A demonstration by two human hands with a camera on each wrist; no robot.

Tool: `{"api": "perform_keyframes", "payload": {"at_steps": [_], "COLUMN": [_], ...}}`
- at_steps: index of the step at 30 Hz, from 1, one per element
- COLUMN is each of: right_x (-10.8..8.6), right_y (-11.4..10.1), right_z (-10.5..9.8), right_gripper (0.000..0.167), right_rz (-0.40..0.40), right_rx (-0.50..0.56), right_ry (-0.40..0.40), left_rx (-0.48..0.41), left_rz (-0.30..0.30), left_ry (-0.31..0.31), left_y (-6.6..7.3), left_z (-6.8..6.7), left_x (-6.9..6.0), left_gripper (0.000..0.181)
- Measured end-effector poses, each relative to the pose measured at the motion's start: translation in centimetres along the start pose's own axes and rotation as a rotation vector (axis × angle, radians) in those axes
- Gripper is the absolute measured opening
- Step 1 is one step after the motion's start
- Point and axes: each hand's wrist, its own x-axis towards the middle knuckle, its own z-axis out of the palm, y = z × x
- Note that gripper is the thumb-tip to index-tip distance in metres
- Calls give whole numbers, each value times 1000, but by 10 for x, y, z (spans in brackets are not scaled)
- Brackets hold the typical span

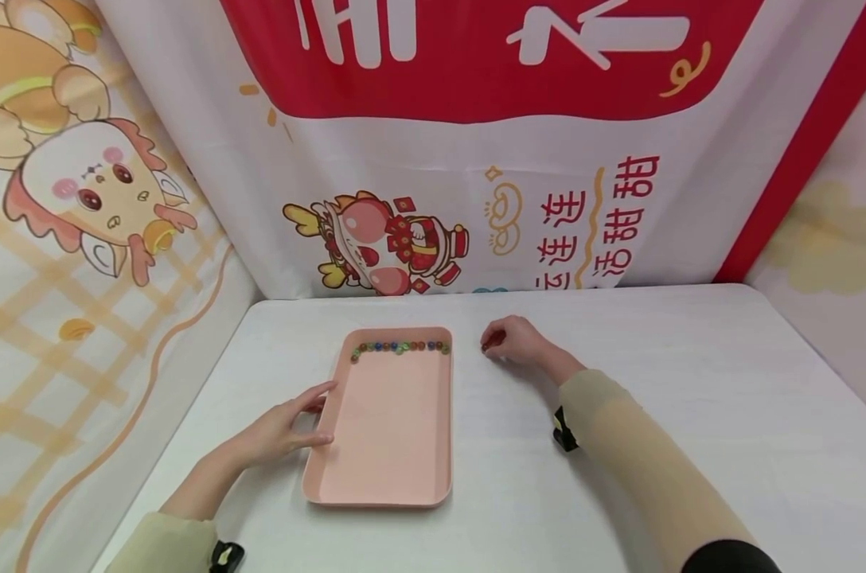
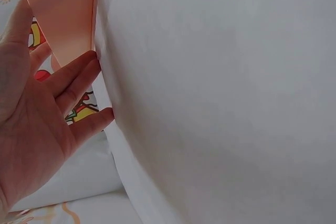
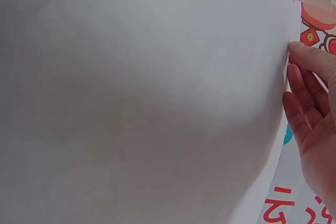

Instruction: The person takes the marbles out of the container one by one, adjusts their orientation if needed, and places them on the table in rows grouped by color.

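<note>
A pink rectangular tray (image 1: 386, 430) lies on the white table. Along its far inner edge runs a row of small coloured glass marbles (image 1: 403, 347), with one set lower at the left end. My left hand (image 1: 282, 428) rests at the tray's left side, thumb and index finger spread against the rim; in the left wrist view its other fingertips touch the tabletop. To the right of the tray, my right hand (image 1: 516, 341) is low over the table, thumb and fingers pinched together at a small dark marble (image 1: 484, 348). The right wrist view does not show that marble.
The white tabletop (image 1: 662, 382) stretches to the right of the tray. A printed cloth (image 1: 419, 151) with red lettering and cartoon figures hangs behind the table. Another patterned cloth (image 1: 82, 318) stands along the left side.
</note>
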Motion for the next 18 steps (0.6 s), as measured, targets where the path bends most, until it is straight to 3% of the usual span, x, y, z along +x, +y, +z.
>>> {"api": "perform_keyframes", "payload": {"at_steps": [18], "right_x": [-3], "right_y": [-3], "right_z": [-1], "right_gripper": [11], "right_rz": [-15], "right_rx": [-25], "right_ry": [-19], "left_rx": [-23], "left_rz": [-35], "left_ry": [-9], "left_y": [4], "left_z": [-1], "left_x": [-1], "left_gripper": [86]}}
